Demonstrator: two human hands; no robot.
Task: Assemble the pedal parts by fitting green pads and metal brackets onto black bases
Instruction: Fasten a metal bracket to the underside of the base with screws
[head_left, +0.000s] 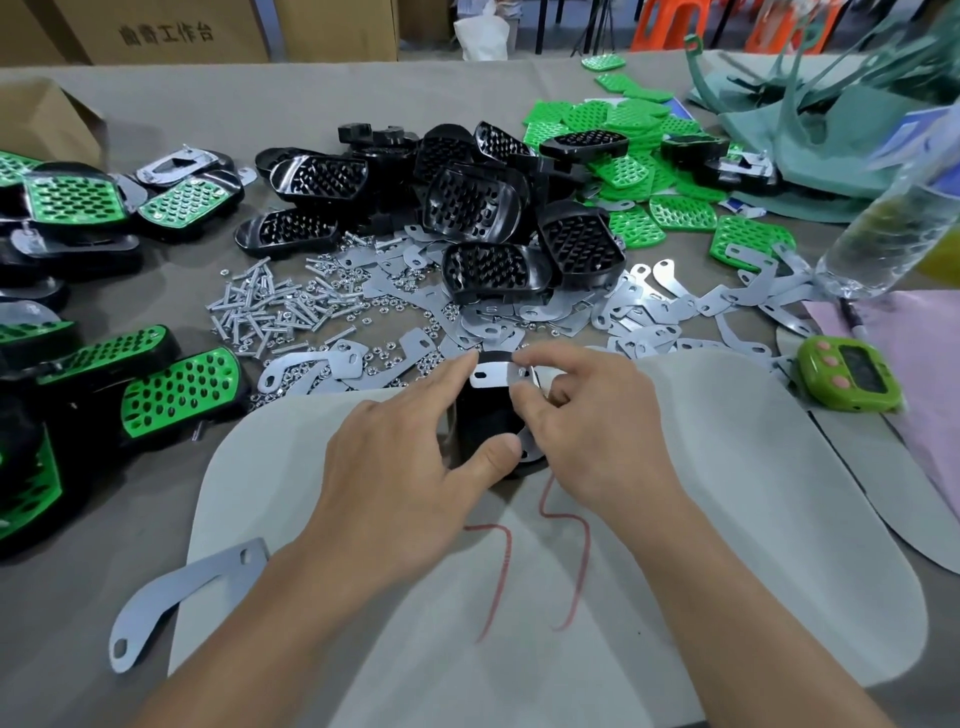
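Grey work mat (727, 519) on table (291, 104): left hand (410, 467) gripped one black base (483, 421), fingers curled; right hand (587, 415) pinched a metal bracket (493, 375) resting atop it.

A small assembly workshop: the counter (208, 104) carries heaps of black bases (478, 208), green pads (623, 171), brackets (649, 312) and screws (260, 306), with cartons (171, 31) behind.

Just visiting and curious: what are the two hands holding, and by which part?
The left hand grips a black plastic pedal base across its near and far edges. The right hand pinches a flat silver metal bracket by its right end, against the base.
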